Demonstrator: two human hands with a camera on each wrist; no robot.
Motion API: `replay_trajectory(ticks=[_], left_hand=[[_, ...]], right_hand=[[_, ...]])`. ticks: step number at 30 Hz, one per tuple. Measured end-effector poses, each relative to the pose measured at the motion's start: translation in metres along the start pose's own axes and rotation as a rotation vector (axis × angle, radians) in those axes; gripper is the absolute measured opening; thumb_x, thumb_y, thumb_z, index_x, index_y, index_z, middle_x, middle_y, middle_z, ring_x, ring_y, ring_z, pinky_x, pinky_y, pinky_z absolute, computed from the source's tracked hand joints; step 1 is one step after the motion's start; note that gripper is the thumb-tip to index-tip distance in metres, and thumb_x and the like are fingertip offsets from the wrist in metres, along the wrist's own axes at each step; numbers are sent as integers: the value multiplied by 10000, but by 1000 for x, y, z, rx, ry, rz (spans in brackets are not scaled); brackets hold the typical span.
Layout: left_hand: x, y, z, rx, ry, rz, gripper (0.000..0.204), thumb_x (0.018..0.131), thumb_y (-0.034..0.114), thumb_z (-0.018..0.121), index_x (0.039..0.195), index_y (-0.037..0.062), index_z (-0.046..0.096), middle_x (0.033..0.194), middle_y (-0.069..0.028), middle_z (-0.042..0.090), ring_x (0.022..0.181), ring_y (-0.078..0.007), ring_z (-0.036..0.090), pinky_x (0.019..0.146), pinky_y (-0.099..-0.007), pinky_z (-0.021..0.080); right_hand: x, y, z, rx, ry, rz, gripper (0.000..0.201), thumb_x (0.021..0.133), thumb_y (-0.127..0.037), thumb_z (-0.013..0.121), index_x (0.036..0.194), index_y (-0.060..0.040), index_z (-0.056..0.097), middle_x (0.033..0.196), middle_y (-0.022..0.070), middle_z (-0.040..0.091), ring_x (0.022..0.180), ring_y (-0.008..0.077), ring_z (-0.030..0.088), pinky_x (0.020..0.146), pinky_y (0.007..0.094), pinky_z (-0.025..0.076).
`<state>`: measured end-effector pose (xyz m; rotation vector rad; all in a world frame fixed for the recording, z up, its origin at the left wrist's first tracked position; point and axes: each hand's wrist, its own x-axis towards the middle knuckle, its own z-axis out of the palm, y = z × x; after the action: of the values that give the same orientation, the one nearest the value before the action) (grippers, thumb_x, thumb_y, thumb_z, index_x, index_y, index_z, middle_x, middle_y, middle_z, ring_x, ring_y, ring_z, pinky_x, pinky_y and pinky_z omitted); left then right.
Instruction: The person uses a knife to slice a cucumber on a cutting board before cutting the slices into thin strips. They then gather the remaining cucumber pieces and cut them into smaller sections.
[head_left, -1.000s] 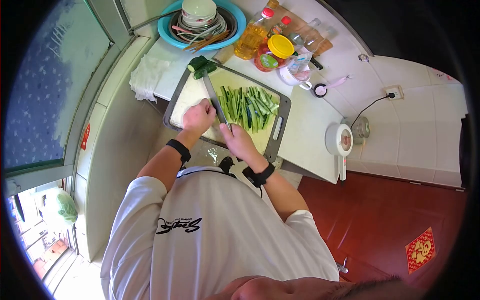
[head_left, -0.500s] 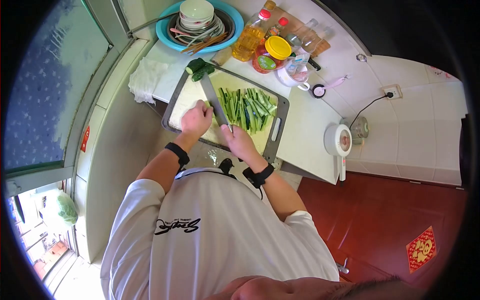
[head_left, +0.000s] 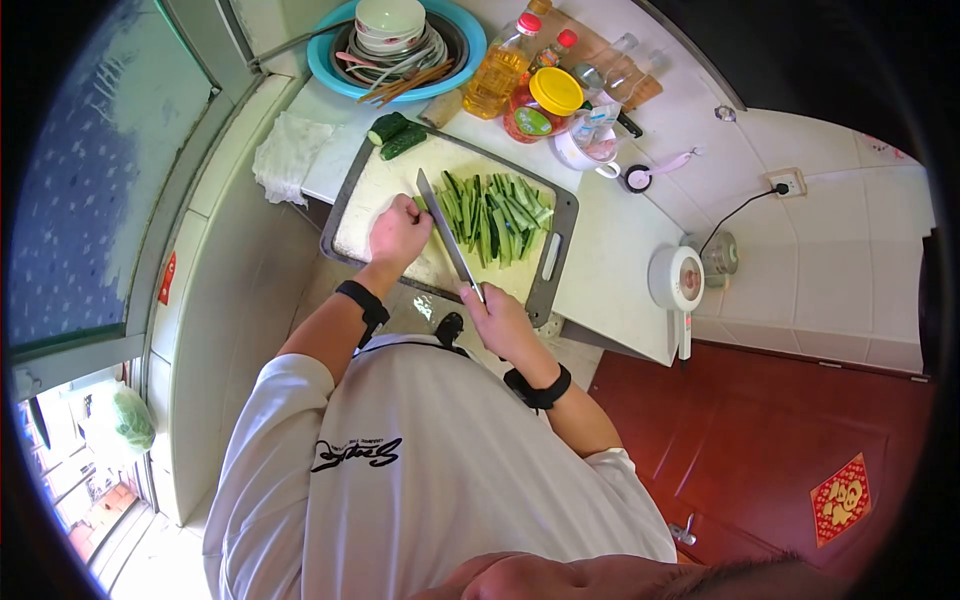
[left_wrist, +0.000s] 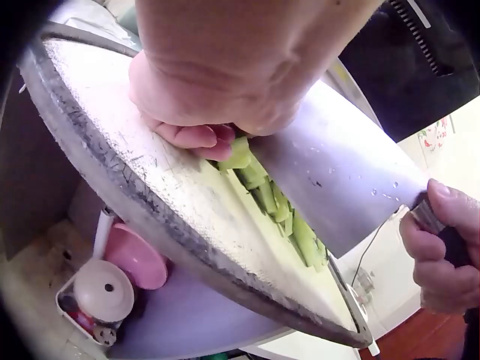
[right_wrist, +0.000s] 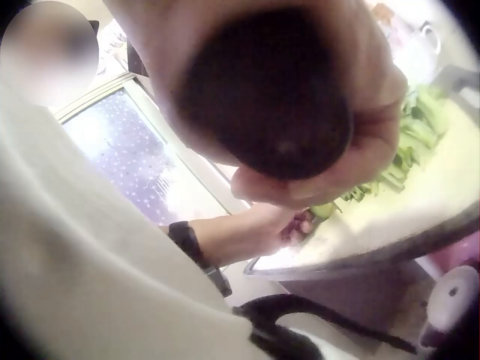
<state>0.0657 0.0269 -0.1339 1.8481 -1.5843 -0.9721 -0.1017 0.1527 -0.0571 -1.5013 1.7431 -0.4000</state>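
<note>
My left hand (head_left: 400,232) is on the left half of the cutting board (head_left: 362,190), fingers curled around a cucumber piece (left_wrist: 238,154). Much of that piece is hidden under the hand. My right hand (head_left: 500,322) grips the handle of a broad-bladed kitchen knife (head_left: 450,235) at the board's near edge. The blade slants away from me, right beside the left hand's fingers. Cut cucumber strips (head_left: 505,222) lie in a loose heap right of the blade. Two dark green cucumber pieces (head_left: 403,140) lie at the board's far left corner.
Behind the board stand a blue basin (head_left: 318,65) of dishes, an oil bottle (head_left: 492,85), a yellow-lidded jar (head_left: 555,92) and a white mug (head_left: 575,155). A white cloth (head_left: 288,155) hangs over the left counter edge. A white pot (head_left: 672,278) sits at the right.
My right hand has drawn back toward me and slightly right, bringing the knife with it. The blade now appears narrower, its tip farther from the cucumber pieces. My left hand stays nearly in place.
</note>
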Motion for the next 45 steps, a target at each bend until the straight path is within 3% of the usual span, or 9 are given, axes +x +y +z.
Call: replay_trajectory(ticks=[9,12,21,23,26,36,39,42,45], left_hand=[[0,-1,-1,3,-4,27,233,830,275,632,905,67,560,762,-131,671,768,-346,662,708,-431,520],[-1,1,-3,-18,-21,21,234,830,274,631,905,64,559,767,-131,671,766,-346,662,705,-433,521],[-2,-3,-1,-2,5,36,228,833,274,633,909,70,561,763,-126,669,758,-339,664,704,-433,523],[-2,-4,0,-16,22,48,214,833,252,629,902,63,555,739,-126,649,729,-339,652,682,-434,513],[-1,-4,2,-45,41,55,194,837,224,619,900,56,548,713,-126,630,701,-340,640,660,-436,503],[-3,0,-3,-5,-15,-1,211,860,260,588,935,66,556,807,-159,674,797,-372,660,731,-460,517],[-1,-5,1,-6,-32,-11,207,864,256,579,943,65,556,811,-173,673,803,-381,657,731,-466,515],[-1,-8,1,3,-13,15,204,867,250,572,949,65,555,805,-180,670,796,-391,654,728,-475,512],[-1,-10,4,9,24,39,201,870,247,566,952,63,554,789,-178,667,787,-392,652,723,-479,510]], right_hand=[[44,0,13,63,-11,-25,525,981,-451,464,825,34,592,700,263,606,708,436,619,652,488,479],[19,-18,-2,164,-142,184,534,980,-459,463,826,35,590,690,261,600,696,438,611,653,487,478],[44,-3,22,45,1,-43,512,985,-442,469,809,26,579,699,245,604,682,423,601,633,480,470],[39,-27,6,168,-114,132,510,984,-441,471,812,28,574,666,238,598,619,403,606,608,471,475],[19,-7,7,50,-17,-68,507,990,-436,463,814,29,565,581,195,577,503,342,600,553,436,483],[39,-15,14,163,-93,65,510,992,-443,457,812,21,568,534,161,561,424,295,573,528,422,481],[20,-10,4,63,-50,-37,507,989,-441,462,825,25,575,585,191,580,500,329,603,564,431,485],[13,-18,1,125,-192,189,509,982,-442,467,835,31,586,669,232,605,639,396,622,627,458,485],[38,2,26,33,-72,34,507,981,-440,467,859,34,598,721,249,617,731,428,618,667,474,480]])
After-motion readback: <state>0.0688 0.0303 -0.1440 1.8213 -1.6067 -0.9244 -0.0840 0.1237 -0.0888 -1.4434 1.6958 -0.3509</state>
